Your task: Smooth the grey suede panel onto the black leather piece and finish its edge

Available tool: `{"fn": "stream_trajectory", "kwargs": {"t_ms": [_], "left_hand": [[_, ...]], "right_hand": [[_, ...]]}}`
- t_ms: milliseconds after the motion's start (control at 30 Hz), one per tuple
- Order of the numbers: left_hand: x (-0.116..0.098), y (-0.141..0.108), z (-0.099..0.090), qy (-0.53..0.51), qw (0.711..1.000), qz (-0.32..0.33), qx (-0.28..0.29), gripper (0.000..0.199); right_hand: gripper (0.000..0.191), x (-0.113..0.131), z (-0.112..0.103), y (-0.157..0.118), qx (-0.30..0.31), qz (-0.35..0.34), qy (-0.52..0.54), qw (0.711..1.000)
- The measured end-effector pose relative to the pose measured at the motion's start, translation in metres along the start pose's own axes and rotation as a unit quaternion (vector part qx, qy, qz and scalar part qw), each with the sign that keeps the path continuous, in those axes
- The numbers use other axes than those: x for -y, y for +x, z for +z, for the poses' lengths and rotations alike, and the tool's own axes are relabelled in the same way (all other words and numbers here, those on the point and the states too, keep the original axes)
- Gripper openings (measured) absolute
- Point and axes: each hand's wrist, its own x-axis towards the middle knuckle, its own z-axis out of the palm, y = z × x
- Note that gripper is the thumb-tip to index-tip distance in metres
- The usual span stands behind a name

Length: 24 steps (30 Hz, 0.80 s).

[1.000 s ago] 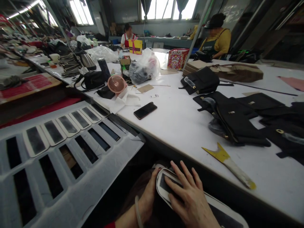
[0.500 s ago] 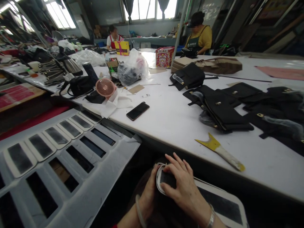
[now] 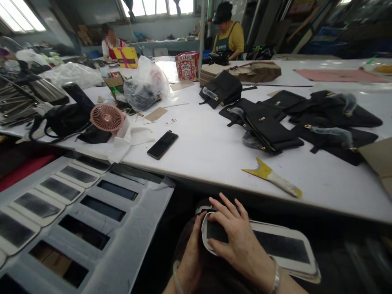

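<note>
Low in front of the table lies a rounded white panel [image 3: 286,244] with a dark rectangular middle. Beneath its right end the edges of further pale pieces show. My left hand [image 3: 190,255] is closed around the panel's left end, one finger along the rim; the fingers underneath are hidden. Across the top rests my right hand [image 3: 237,241], its thumb and index finger bent down onto the dark middle near the left end. The other right fingers stretch past the far edge. A small metallic bit shows beyond the fingertips, too small to name.
At left, similar white panels [image 3: 58,188] lie in a row on a grey board [image 3: 116,245] with rectangular cutouts. The white table [image 3: 199,151] bears a phone [image 3: 163,144], a pink fan [image 3: 107,117], a yellow-ended tool [image 3: 272,176] and black bags [image 3: 269,126]. Two people sit beyond.
The view has turned to the right, so the table's things sit farther left. My hands stay on the panel in nearly the same pose. More of the layers under its right end shows.
</note>
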Motion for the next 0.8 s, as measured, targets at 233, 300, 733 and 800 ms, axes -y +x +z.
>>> {"fn": "stream_trajectory", "kwargs": {"t_ms": [233, 300, 733, 800], "left_hand": [[-0.008, -0.006, -0.004, -0.009, 0.999, -0.018, 0.027, 0.072], [-0.011, -0.009, -0.002, 0.004, 0.999, -0.028, 0.016, 0.075], [-0.007, -0.006, -0.02, 0.036, 0.999, -0.03, 0.003, 0.067], [-0.011, -0.007, -0.018, 0.037, 0.998, -0.047, 0.021, 0.062]], "right_hand": [[0.036, -0.01, 0.011, -0.01, -0.049, -0.012, 0.008, 0.999], [0.035, -0.011, 0.013, -0.012, -0.058, -0.019, 0.014, 0.998], [0.039, -0.012, 0.014, -0.012, -0.062, -0.017, 0.054, 0.996], [0.038, -0.01, 0.011, -0.012, -0.052, -0.01, 0.059, 0.997]]}}
